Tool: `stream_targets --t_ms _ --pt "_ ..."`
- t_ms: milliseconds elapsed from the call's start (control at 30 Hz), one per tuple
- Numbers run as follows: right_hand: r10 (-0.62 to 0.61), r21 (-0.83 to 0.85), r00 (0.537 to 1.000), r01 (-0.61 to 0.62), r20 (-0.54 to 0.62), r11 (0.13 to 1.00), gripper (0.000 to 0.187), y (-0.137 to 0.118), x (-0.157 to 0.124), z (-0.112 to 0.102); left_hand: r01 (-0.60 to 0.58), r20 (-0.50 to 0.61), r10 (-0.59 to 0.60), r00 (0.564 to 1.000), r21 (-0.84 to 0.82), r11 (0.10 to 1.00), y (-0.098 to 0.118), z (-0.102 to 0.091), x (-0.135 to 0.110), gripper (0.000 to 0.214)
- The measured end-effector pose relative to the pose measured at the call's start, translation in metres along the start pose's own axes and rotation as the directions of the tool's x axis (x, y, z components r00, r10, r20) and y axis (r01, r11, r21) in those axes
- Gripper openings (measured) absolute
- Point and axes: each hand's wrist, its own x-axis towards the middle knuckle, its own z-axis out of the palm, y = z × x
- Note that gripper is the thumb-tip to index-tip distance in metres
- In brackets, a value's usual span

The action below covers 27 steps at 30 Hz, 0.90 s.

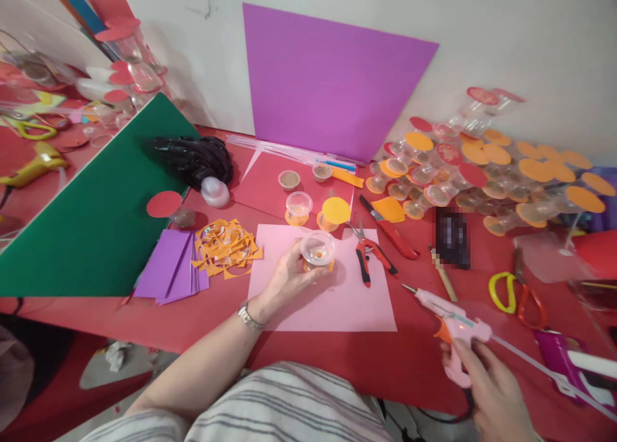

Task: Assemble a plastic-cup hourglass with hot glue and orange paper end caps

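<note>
Red tabletop (405,358) fronts white wall (486,37); left hand (285,278) grips cup (318,246), right hand (494,381) glue gun (457,324).

A red table (385,368) is carrying a pink sheet (332,310) near its middle, while purple cards (168,265) and a heap of orange paper scraps (229,249) are lying to the left. On the right, a red cutter (398,233) is resting just beside the sheet, and scissors (508,292) with yellow and red handles are lying farther out.

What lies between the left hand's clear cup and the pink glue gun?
The head view shows pruning shears, partly on the pink sheet, between the cup and glue gun.
</note>
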Motion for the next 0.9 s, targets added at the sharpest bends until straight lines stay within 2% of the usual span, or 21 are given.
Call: stream_targets --t_ms 100,167,233,333,433,567,667,733,800,867,900 --pt "0.069 0.048 0.996 -0.072 0.062 0.996 0.063 0.0 -0.005 -0.003 -0.001 0.012 0.001 1.0 -0.01 1.0 0.001 0.001 0.0 0.044" --pt "0.086 0.021 0.988 -0.089 0.131 0.996 0.063 -0.001 -0.007 -0.001 -0.012 0.018 0.012 1.0 0.001 1.0 0.003 0.001 0.001 0.043" --pt "0.068 -0.05 0.979 -0.059 0.192 0.997 0.062 -0.001 -0.008 0.001 -0.029 0.028 0.028 0.999 0.022 0.999 0.005 0.001 0.001 0.042" --pt "0.054 -0.239 0.981 -0.008 0.186 0.971 0.065 0.001 -0.005 0.002 -0.065 0.036 0.062 0.997 0.083 0.994 0.007 0.0 0.002 0.039" --pt "-0.002 -0.497 0.984 0.092 0.178 0.863 0.059 0.003 0.0 -0.002 -0.095 0.044 0.09 0.995 0.13 0.987 0.008 -0.001 0.002 0.038" --pt "-0.233 -0.704 0.947 0.321 0.222 0.634 0.049 0.003 0.0 -0.007 -0.096 0.044 0.091 0.995 0.133 0.986 0.008 -0.001 0.002 0.037" --pt "-0.427 -0.725 0.879 0.435 0.213 0.534 0.054 -0.004 -0.008 -0.004 -0.081 0.041 0.076 0.996 0.129 0.988 0.01 0.0 0.002 0.036" --pt "-0.519 -0.712 0.833 0.484 0.195 0.51 0.064 -0.016 -0.014 0.006 -0.077 0.04 0.072 0.997 0.125 0.989 0.011 0.001 0.001 0.035" --pt "-0.663 -0.656 0.712 0.617 0.231 0.434 0.072 -0.032 -0.016 0.023 -0.072 0.042 0.068 0.997 0.116 0.991 0.012 0.002 0.001 0.035" --pt "-0.78 -0.593 0.551 0.746 0.297 0.302 0.07 -0.052 -0.015 0.048 -0.069 0.044 0.065 0.997 0.111 0.991 0.011 0.003 0.001 0.034" --pt "-0.8 -0.571 0.474 0.794 0.368 0.208 0.069 -0.061 -0.014 0.062 -0.069 0.044 0.065 0.997 0.11 0.992 0.01 0.003 0.001 0.034"
